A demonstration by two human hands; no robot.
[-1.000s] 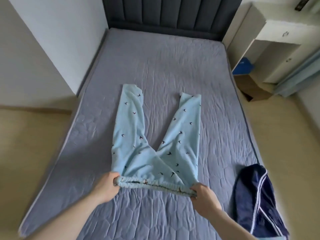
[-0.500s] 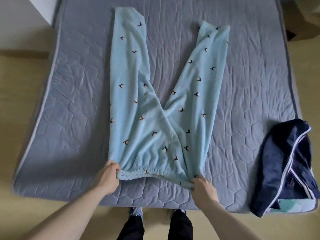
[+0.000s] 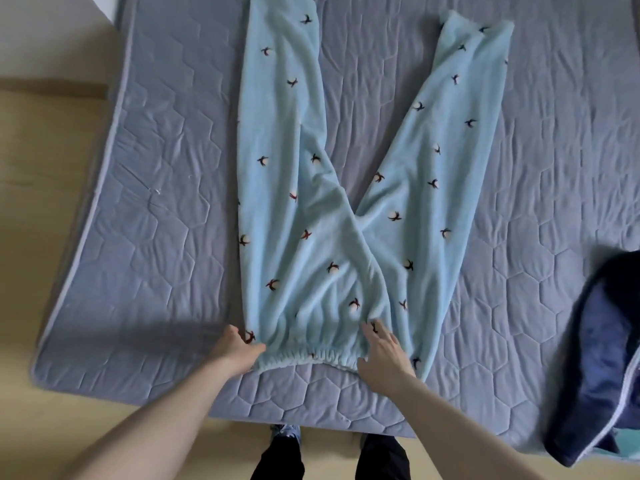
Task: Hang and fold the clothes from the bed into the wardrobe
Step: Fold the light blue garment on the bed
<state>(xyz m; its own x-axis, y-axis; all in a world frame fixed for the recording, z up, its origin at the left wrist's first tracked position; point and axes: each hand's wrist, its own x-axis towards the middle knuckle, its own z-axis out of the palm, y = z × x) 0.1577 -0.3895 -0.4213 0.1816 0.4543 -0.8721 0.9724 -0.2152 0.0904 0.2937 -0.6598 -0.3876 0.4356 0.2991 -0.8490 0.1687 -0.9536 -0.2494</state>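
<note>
Light blue fleece pyjama trousers (image 3: 311,237) with small dark bird prints lie flat on the grey-blue quilted bed (image 3: 166,209), legs spread away from me, waistband near the bed's front edge. My left hand (image 3: 235,348) touches the left end of the waistband with fingers straight. My right hand (image 3: 381,351) rests flat on the right part of the waistband, fingers spread. Neither hand grips the cloth.
A dark navy garment with white piping (image 3: 602,358) lies bunched at the bed's right front corner. Beige floor (image 3: 45,202) runs left of the bed and along its front edge. My feet (image 3: 329,455) stand at the bed's front edge.
Both hands have let go of the waistband and laid it on the bed; their fingers have straightened. The view has tilted further down and closer to the trousers.
</note>
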